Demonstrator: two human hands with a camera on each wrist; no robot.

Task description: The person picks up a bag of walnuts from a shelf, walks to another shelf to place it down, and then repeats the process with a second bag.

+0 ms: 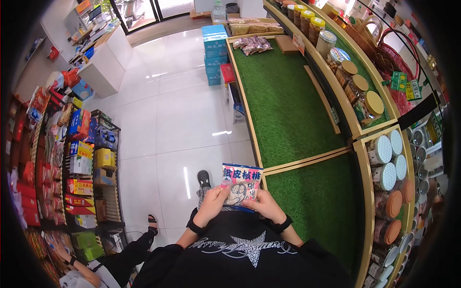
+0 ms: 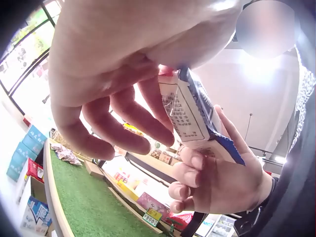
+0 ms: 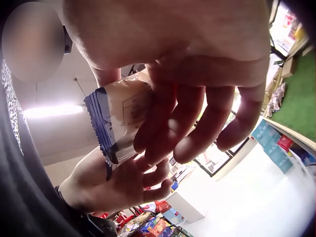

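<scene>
A snack packet (image 1: 241, 185) with blue edges, a pink and white front and large dark characters is held upright before the chest. My left hand (image 1: 213, 204) pinches its left side, thumb on the front; my right hand (image 1: 263, 206) grips the lower right corner with the thumb across the front. The left wrist view shows the packet's printed back (image 2: 183, 111) between the left hand (image 2: 118, 74) and the right hand (image 2: 222, 185). In the right wrist view the packet (image 3: 121, 116) lies against the curled fingers of the right hand (image 3: 182, 79), the left hand (image 3: 113, 182) beyond.
A green-lined display table (image 1: 288, 105) with small packets (image 1: 252, 44) at its far end stands ahead and right. Lidded jars (image 1: 370, 105) line the right shelves. Blue boxes (image 1: 214, 53) are stacked beyond. Another person's arm (image 1: 79, 266) reaches toward the left shelves.
</scene>
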